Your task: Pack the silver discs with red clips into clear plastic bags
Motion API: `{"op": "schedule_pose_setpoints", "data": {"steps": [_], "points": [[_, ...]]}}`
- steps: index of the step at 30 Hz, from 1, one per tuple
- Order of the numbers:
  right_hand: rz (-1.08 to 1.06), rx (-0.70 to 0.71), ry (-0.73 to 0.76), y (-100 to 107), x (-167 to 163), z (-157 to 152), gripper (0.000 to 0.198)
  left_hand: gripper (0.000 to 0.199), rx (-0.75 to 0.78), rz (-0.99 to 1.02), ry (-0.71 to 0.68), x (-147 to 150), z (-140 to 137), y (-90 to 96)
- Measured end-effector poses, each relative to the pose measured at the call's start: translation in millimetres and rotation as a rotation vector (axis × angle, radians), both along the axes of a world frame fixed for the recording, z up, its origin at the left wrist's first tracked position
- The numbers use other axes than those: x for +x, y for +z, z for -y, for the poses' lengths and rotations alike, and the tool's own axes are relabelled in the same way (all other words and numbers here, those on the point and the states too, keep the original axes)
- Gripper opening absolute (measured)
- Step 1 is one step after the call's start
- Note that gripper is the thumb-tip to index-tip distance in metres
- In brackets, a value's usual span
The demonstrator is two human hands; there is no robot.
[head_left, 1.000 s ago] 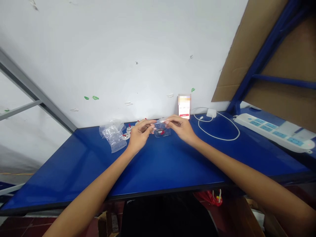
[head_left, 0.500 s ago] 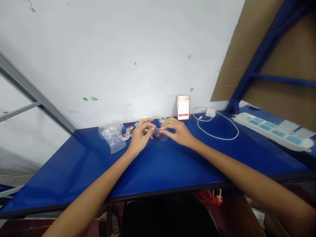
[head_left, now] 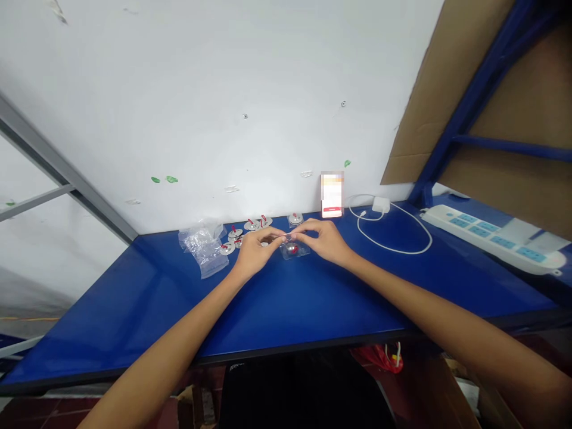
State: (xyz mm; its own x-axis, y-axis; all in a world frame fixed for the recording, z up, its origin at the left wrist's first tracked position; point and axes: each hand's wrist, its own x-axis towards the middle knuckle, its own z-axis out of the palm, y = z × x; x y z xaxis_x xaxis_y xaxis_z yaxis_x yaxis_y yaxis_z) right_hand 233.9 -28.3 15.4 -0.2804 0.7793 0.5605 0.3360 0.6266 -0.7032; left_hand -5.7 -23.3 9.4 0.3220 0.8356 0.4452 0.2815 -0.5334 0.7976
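Our L hand (head_left: 254, 252) & R hand (head_left: 326, 241) pinch top edge of clear bag (head_left: 304, 251) w/ silver-and-red pc. (head_left: 290, 249) inside.

Soft light brightens the white wall (head_left: 286, 71) at twelve o'clock; below the blue tabletop (head_left: 286, 304), six o'clock is dim. Between two and three, the phone screen (head_left: 331, 201) glows washed-out, partly pixelated.

Workshop-like corner: blue workbench (head_left: 286, 304), blue metal frame (head_left: 468, 113), cardboard sheet (head_left: 411, 113), power strip (head_left: 491, 237).
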Motion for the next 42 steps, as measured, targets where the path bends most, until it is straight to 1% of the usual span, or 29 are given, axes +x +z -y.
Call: {"op": "schedule_pose_setpoints", "data": {"steps": [4,7,11,15,17,19,21,24,29,33,34,36,38,40,42], "points": [[0.051,0.008,-0.005,-1.4,-1.9,-1.2,0.014,0.017,0.035,-0.07,0.076,-4.8,-6.3,-5.1],[0.024,-0.023,-0.026,-0.4,-2.1,-2.5,0.013,0.017,0.012,-0.037,0.083,-5.7,-8.1,-5.1],[0.012,-0.051,-0.056,1.2,-2.2,-1.9,0.01,0.018,-0.015,-0.071,0.051,-4.4,-6.7,-3.4],[0.016,-0.06,-0.038,-0.6,-1.2,-3.0,0.011,0.023,-0.043,-0.078,-0.024,-5.0,-5.4,-4.1],[0.003,-0.082,-0.042,-2.5,1.0,-6.3,0.012,0.026,-0.077,-0.12,-0.066,-5.5,-5.0,-4.8],[-0.032,-0.124,-0.045,-4.4,3.7,-11.0,0.015,0.028,-0.125,-0.192,-0.12,-5.2,-4.3,-5.9],[-0.082,-0.191,-0.006,-5.7,6.0,-15.3,0.022,0.029,-0.159,-0.22,-0.145,-3.4,-3.2,-7.3],[-0.171,-0.293,0.07,-6.7,7.0,-18.5,0.032,0.034,-0.166,-0.15,-0.129,1.2,-1.6,-9.2],[-0.229,-0.389,0.069,-9.1,6.0,-19.3,0.038,0.042,-0.226,-0.071,-0.176,5.0,-0.8,-6.7],[-0.267,-0.46,0.101,-14.7,7.9,-27.8,0.042,0.044,-0.252,-0.03,-0.136,1.0,-3.4,-4.5],[-0.271,-0.461,0.108,-16.4,9.4,-31.4,0.042,0.044,-0.26,-0.028,-0.125,0.2,-4.8,-4.2],[-0.284,-0.434,0.073,-18.9,14.5,-38.9,0.038,0.043,-0.292,-0.029,-0.094,1.0,-9.8,-3.1],[-0.237,-0.377,-0.021,-20.2,22.2,-45.6,0.034,0.042,-0.346,-0.026,-0.052,6.4,-18.6,-0.9],[-0.15,-0.283,-0.139,-20.9,31.1,-50.6,0.03,0.04,-0.419,-0.023,-0.009,16.5,-32.0,2.2],[-0.058,-0.188,-0.235,-21.9,38.9,-54.0,0.032,0.036,-0.49,-0.022,0.025,29.2,-49.0,5.5]]}}
